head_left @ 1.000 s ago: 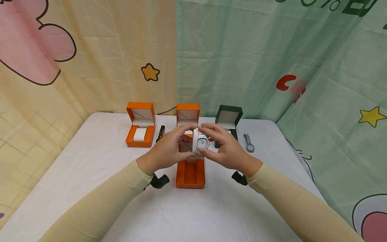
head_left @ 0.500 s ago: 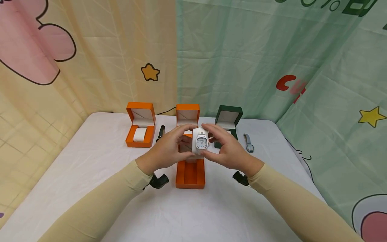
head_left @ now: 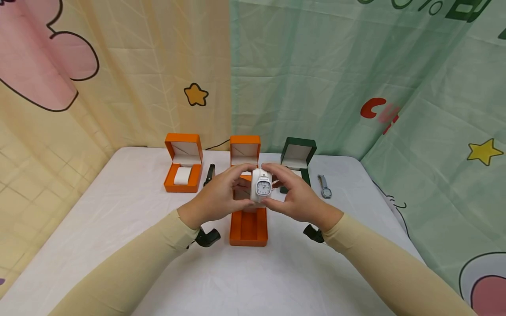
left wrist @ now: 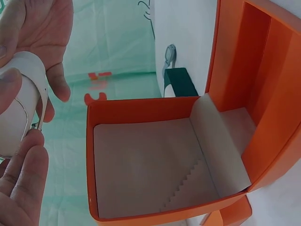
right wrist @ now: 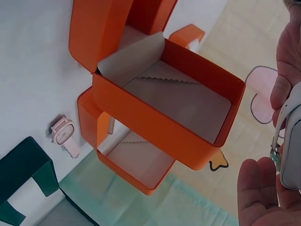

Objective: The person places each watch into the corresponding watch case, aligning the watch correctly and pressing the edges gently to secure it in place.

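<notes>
A white watch [head_left: 263, 188] with a squarish dial is wrapped round a white cushion [head_left: 254, 188], held above the table between both hands. My left hand [head_left: 221, 191] grips the cushion's left side between thumb and fingers. On the other side, my right hand [head_left: 300, 195] holds the watch and cushion, thumb below and fingers above. The wrist views show the strap's clasp [right wrist: 276, 154] near my right fingertips. Directly beneath, an orange watch box [head_left: 248, 242] stands with its lid raised and a bare two-part interior. The hands hide part of that lid.
Behind stand two more raised-lid orange boxes, one left [head_left: 181, 188] and one middle [head_left: 245, 139], plus a dark green box [head_left: 299, 141]. A black-strapped watch [head_left: 211, 171], a silver watch [head_left: 326, 192] and a pink watch [right wrist: 63, 134] lie on the table. Curtains [head_left: 316, 79] border the table.
My right fingers have shifted slightly at the watch's top and right side, showing more of it. The watch and cushion have turned a little; my left hand is nearly still.
</notes>
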`<state>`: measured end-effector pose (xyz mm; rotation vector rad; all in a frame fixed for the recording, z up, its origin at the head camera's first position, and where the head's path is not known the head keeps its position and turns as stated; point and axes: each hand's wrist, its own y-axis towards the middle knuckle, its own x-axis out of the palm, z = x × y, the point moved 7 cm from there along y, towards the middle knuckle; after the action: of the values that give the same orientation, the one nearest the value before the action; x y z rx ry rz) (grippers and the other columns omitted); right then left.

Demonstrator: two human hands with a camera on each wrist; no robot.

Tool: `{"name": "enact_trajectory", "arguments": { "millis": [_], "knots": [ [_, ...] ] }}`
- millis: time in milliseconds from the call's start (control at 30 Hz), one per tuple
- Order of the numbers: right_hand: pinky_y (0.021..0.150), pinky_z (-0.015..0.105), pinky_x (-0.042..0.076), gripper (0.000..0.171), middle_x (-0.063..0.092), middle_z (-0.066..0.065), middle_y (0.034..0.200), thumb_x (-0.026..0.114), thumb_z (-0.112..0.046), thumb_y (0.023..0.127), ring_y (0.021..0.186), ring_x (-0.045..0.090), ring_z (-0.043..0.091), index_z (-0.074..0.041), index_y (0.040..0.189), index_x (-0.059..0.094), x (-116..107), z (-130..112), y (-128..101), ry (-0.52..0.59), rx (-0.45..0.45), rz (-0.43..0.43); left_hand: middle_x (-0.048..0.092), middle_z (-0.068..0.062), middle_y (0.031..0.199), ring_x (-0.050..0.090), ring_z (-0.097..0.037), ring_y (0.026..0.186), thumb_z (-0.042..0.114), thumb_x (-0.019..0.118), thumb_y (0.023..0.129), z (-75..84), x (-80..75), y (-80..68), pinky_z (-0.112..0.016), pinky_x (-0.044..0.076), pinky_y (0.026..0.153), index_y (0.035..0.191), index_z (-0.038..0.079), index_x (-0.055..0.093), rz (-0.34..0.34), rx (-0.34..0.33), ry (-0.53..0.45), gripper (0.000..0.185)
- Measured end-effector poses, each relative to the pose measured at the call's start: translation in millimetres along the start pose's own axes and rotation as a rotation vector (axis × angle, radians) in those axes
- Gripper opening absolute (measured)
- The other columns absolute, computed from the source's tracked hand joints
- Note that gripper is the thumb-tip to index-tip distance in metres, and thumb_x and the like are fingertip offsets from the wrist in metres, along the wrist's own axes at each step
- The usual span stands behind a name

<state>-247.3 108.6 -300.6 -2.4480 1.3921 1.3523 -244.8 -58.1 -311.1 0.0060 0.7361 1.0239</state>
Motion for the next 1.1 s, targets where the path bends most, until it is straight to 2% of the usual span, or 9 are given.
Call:
{"name": "enact_trajectory", "arguments": {
  "millis": [233,567,767,1100],
  "knots": [
    [0.100,0.054,0.058,0.075,0.054,0.009,0.152,0.083,-0.012,0.091,0.117,0.061,0.026,-0.006,0.156,0.046,0.8,0.9,1.6,0.008,0.001,-0.004,0.057,-0.005,0.143,0.072,-0.018,0.114,0.004,0.085,0.087,-0.3,-1.2,-0.4,-0.025,0.061,0.093,0.156,0.011,0.042,0.005,-0.003,0.024,0.082],
    [0.105,0.046,0.056,0.087,0.053,0.007,0.151,0.089,-0.011,0.085,0.122,0.059,0.024,-0.007,0.158,0.041,1.5,2.9,0.4,-0.042,0.012,-0.038,0.057,-0.003,0.142,0.072,-0.016,0.114,0.003,0.086,0.086,-0.6,-1.4,-0.6,-0.024,0.061,0.093,0.155,0.015,0.044,0.002,0.004,0.006,0.081],
    [0.105,0.046,0.056,0.084,0.054,0.007,0.149,0.087,-0.010,0.086,0.121,0.058,0.025,-0.007,0.156,0.042,2.6,3.2,0.9,-0.039,0.022,-0.044,0.057,-0.003,0.142,0.072,-0.016,0.114,0.004,0.086,0.086,0.5,-1.1,-1.1,-0.025,0.061,0.092,0.155,0.014,0.043,0.002,0.006,-0.010,0.081],
    [0.105,0.045,0.056,0.081,0.054,0.002,0.146,0.087,-0.011,0.087,0.122,0.057,0.018,-0.010,0.155,0.043,4.3,2.3,1.6,-0.034,0.024,-0.061,0.059,-0.004,0.142,0.072,-0.017,0.114,0.006,0.087,0.086,-0.7,-0.5,-2.4,-0.024,0.061,0.093,0.156,0.009,0.042,0.004,0.002,0.022,0.083]
  ]
}}
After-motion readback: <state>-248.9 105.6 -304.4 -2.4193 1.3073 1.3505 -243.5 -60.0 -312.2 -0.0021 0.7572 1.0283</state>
